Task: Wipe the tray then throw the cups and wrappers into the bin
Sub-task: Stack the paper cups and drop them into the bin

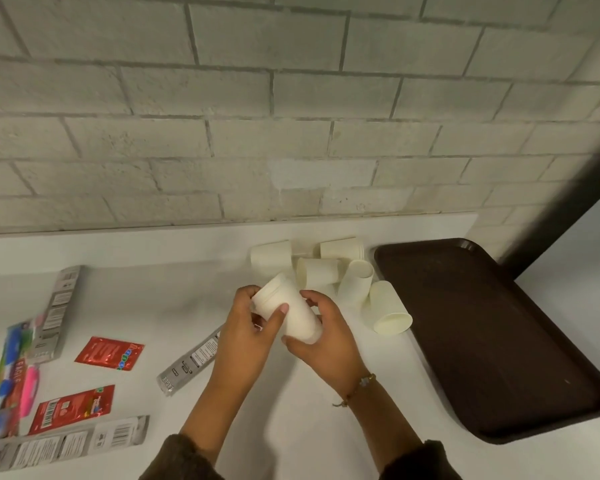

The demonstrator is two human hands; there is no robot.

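Head view: cup stack (pixel 288 315) was off the table, held in both hands over the white table (pixel 160 278), mid-frame, just near-left of the loose cups. It looked like several white paper cups nested together. The stack was tilted, one end far-left and the other near-right.

Left hand (pixel 246 336) gripped the far-left end, thumb laid across the side, fingers curled round behind. Right hand (pixel 328 344) wrapped the near-right end, fingers curled under and round it. Neither hand touched the table.

Loose cups (pixel 321 270) lay heaped just beyond the hands, mostly on their sides and touching one another; exact count unclear. Outer cup (pixel 388 313) lay on its side, mouth facing near-right, just beside the tray edge. Brown tray (pixel 492 334) sat flat on the right end of the table.

Wrappers were all left of the hands:
- Silver wrapper (pixel 191 363) lay just beside the left wrist, angled.
- Red sachet (pixel 110 353) and second red sachet (pixel 71 408) lay further left, apart from each other.
- Long silver wrapper (pixel 61 306) lay at far left.
- Another silver strip (pixel 63 441) lay along the near-left edge.
- Colourful wrapper (pixel 9 375) sat at the frame's left border.

Bracelet (pixel 357 389) was on the right wrist. White brick wall (pixel 291 116) stood behind the table.
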